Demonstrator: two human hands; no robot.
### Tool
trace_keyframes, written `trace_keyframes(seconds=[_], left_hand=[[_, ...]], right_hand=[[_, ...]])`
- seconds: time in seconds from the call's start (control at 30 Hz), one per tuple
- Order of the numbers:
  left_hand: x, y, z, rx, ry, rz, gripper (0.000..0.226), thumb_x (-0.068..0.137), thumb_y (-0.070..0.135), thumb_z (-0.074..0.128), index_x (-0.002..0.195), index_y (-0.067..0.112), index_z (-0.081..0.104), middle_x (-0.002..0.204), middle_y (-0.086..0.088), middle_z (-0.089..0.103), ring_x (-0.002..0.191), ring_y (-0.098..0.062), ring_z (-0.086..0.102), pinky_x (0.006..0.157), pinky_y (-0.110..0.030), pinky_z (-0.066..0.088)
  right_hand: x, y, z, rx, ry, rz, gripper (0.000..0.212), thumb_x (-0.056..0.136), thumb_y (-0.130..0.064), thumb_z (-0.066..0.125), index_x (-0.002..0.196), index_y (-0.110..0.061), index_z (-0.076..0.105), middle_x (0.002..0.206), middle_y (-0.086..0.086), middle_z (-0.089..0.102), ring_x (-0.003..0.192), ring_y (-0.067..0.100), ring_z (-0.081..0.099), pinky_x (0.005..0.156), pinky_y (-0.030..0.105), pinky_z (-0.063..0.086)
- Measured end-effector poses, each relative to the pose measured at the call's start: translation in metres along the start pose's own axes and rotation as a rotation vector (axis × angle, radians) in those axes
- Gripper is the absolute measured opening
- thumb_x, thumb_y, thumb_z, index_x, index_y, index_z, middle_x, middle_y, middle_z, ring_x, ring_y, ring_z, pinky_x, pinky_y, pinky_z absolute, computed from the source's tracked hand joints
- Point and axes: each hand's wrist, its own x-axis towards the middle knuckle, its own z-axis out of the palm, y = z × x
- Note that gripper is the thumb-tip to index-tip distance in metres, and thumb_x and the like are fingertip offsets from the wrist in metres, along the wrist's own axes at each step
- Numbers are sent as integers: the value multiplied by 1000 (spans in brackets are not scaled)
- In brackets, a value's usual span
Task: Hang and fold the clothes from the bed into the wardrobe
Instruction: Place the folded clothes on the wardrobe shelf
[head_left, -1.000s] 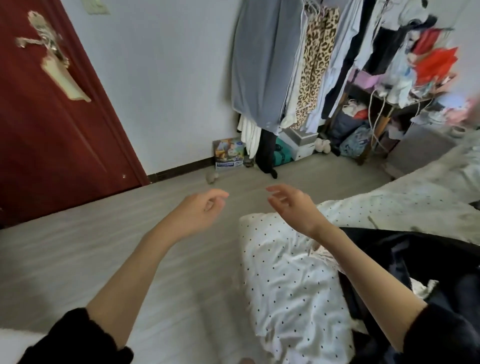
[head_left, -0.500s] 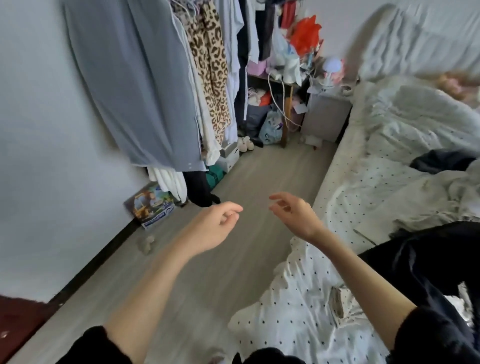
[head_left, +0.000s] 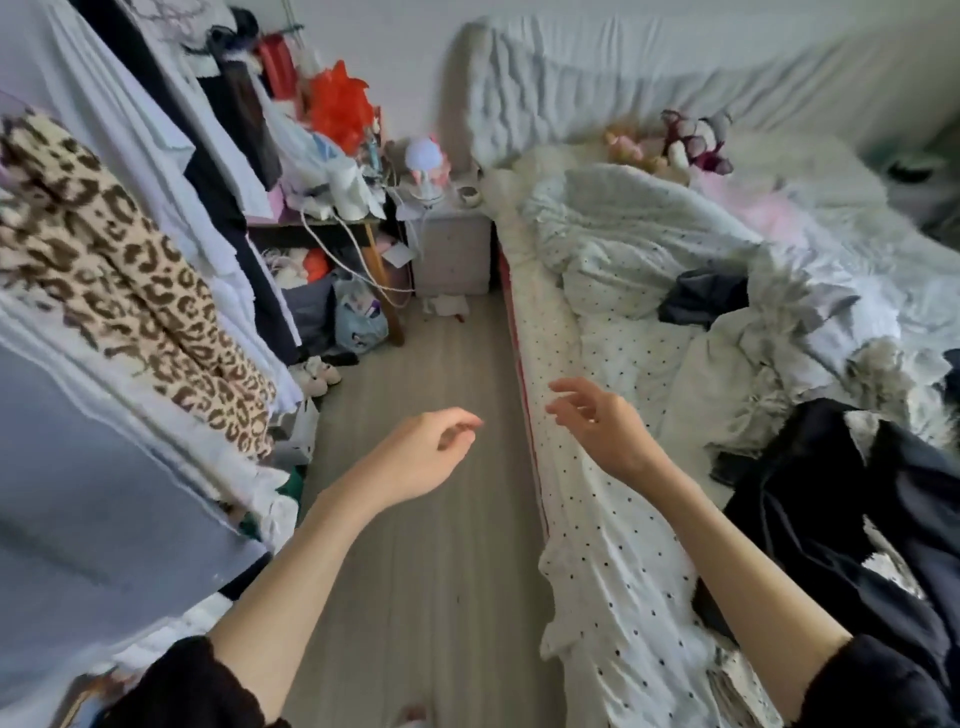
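Note:
My left hand (head_left: 426, 452) hovers over the floor with fingers loosely curled, holding nothing. My right hand (head_left: 602, 421) hangs over the bed's near edge, fingers relaxed and spread, empty too. On the bed (head_left: 597, 571), covered by a white dotted sheet, lie a large black garment (head_left: 841, 509) at the right, a grey-white furry garment (head_left: 769, 353) beyond it and a small dark garment (head_left: 706, 296) further back. To the left hangs the open clothes rack, with a leopard-print garment (head_left: 114, 254) and a grey one (head_left: 78, 467) nearest.
A narrow strip of grey wood floor (head_left: 415, 545) runs between rack and bed. At its far end stand a small bedside cabinet (head_left: 452, 254) and a cluttered shelf (head_left: 322, 223) with cables and bags. Slippers (head_left: 317, 374) lie by the rack. Plush toys (head_left: 691, 140) sit at the bed's head.
The view has swung right, from the door and wall to the bed and rack. Both hands stay raised in front, empty, and are a little further apart.

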Motion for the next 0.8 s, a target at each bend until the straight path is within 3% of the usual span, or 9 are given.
trace_keyframes(seconds=[0.13, 0.37, 0.53, 0.63, 0.8], left_hand=[[90, 12, -38, 84, -89, 138, 28, 100, 31, 40, 123, 31, 55, 122, 11, 59, 101, -3, 52, 77, -17, 37], [243, 59, -28, 93, -310, 323, 28, 99, 29, 42, 123, 28, 57, 121, 10, 60, 109, -5, 54, 86, -18, 38], [380, 107, -5, 145, -440, 417, 28, 99, 31, 42, 123, 28, 56, 122, 9, 58, 108, -6, 53, 84, -21, 43], [444, 150, 4, 161, -494, 488, 28, 99, 29, 42, 123, 25, 56, 122, 7, 58, 108, -9, 54, 88, -24, 45], [530, 213, 29, 218, -558, 607, 29, 99, 26, 42, 124, 23, 57, 115, 8, 59, 100, -7, 54, 78, -20, 41]], right_hand=[[48, 0, -20, -4, 142, 113, 27, 98, -26, 48, 123, -20, 55, 108, 0, 66, 96, 12, 61, 73, 18, 47], [119, 39, -79, 13, 378, 280, 28, 97, -25, 49, 124, -19, 56, 109, 0, 66, 94, 11, 60, 66, 11, 44], [189, 89, -147, 15, 522, 387, 29, 96, -25, 50, 124, -18, 56, 105, -4, 63, 95, 11, 59, 76, 20, 41], [215, 116, -185, 23, 597, 460, 29, 96, -28, 51, 123, -20, 57, 103, -6, 63, 90, 8, 58, 74, 19, 42], [254, 161, -235, 8, 710, 629, 28, 95, -27, 53, 121, -17, 58, 106, 0, 66, 96, 15, 62, 81, 29, 49]])
